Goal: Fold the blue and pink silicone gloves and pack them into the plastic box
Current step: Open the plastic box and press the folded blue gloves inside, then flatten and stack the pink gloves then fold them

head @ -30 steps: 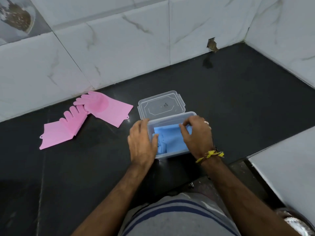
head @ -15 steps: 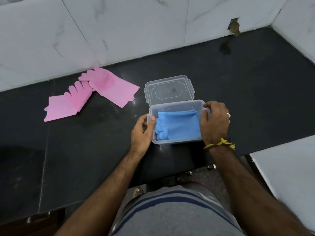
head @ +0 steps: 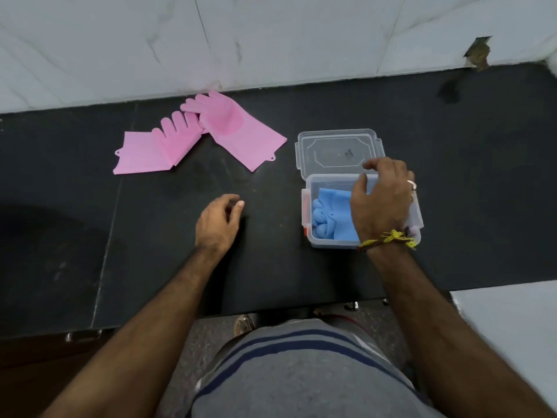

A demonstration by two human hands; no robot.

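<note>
The black counter (head: 301, 267) carries everything, and the view of it has swung left since the earlier frames, so the plastic box (head: 313, 241) now sits right of centre. The pink gloves (head: 211, 134) lie flat and unfolded near the tiled wall (head: 271, 34), overlapping at the fingers, well apart from the box, as before. The box stands open with its clear lid (head: 334, 149) lying just behind it. The folded blue gloves (head: 331, 218) remain inside, filling the bottom. The left hand (head: 218, 221), which gripped the box's left wall half a second ago, has let go and now hovers over bare counter left of the box, fingers loosely curled and holding nothing. The right hand (head: 382, 200) has shifted from the right wall to above the box, fingers spread and bent over the far rim; whether they pinch it I cannot tell.
</note>
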